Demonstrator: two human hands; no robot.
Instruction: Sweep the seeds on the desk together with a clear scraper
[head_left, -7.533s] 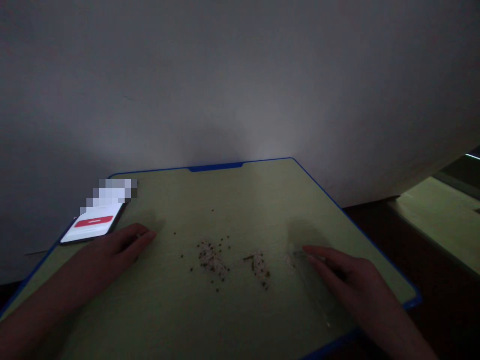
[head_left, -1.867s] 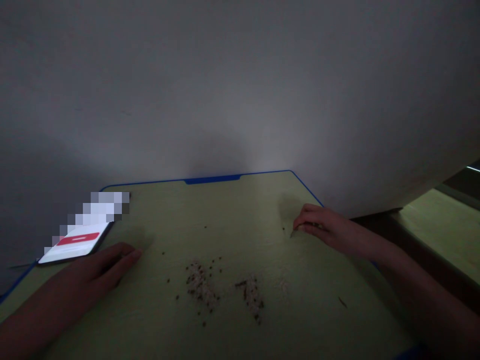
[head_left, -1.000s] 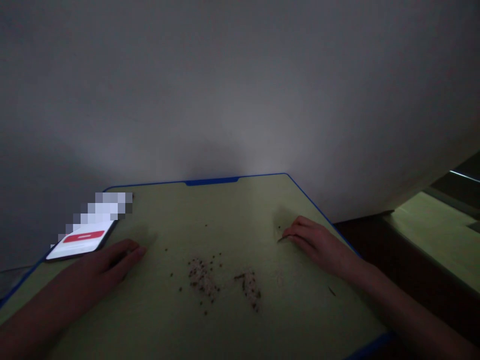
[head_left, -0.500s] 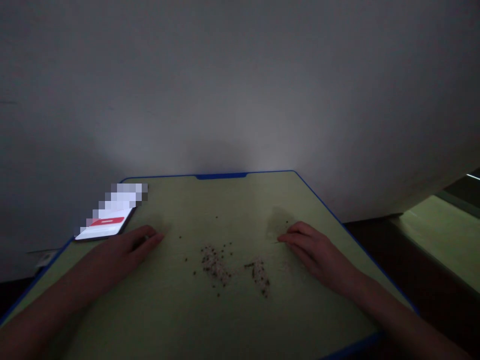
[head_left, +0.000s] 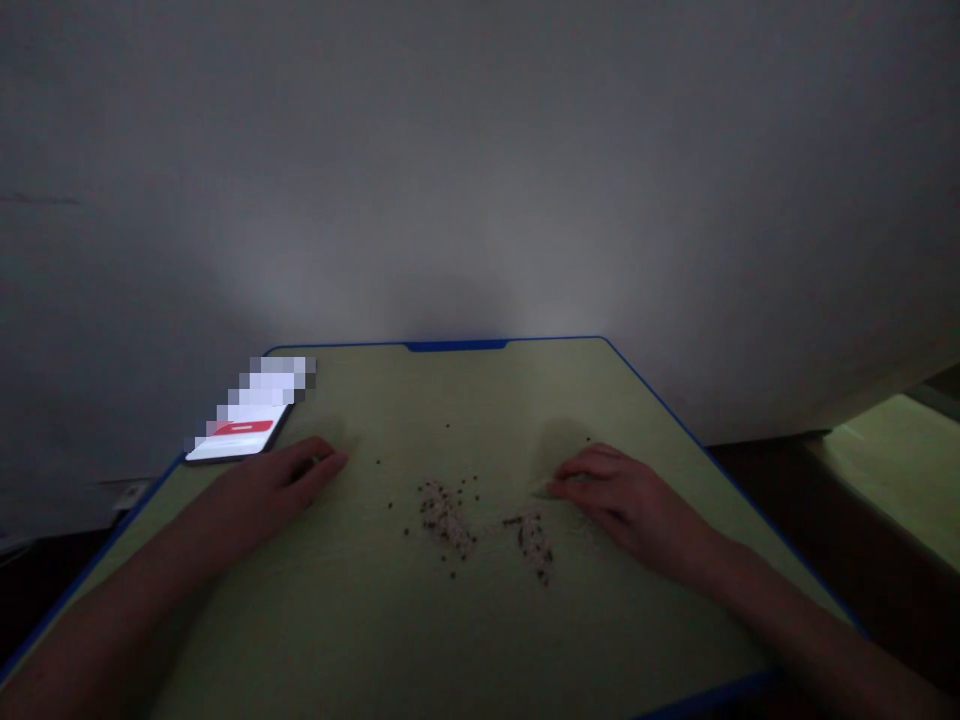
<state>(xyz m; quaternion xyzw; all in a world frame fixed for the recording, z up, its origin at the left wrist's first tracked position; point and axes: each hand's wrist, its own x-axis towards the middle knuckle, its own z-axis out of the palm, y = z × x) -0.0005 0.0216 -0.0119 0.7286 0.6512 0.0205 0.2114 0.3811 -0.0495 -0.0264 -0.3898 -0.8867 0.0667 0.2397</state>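
Observation:
My left hand [head_left: 289, 478] rests on the left side of the pale table [head_left: 300, 620], its fingers curled and the thumb near the index fingertip; I see nothing between them. My right hand [head_left: 626, 500] is closed in a pinch at the right, just beyond the smaller heap. A thin sliver seems to stick out from its fingertips, too dim to name. Between the hands lie a larger heap of pale grains mixed with small dark seeds [head_left: 444, 520] and a smaller mixed heap [head_left: 535, 545]. Several loose dark seeds [head_left: 390, 505] are scattered around the larger heap.
A phone [head_left: 247, 415] with a lit screen lies at the table's back left, just beyond my left hand. The table has a blue edge [head_left: 457, 346] and its far side is close to a grey wall [head_left: 480, 180]. Another pale surface [head_left: 900, 470] is at the right.
The whole view has shifted slightly, so the table appears further right. Relative to the table, my right hand has moved a little left and nearer to the smaller heap. My left hand stays put.

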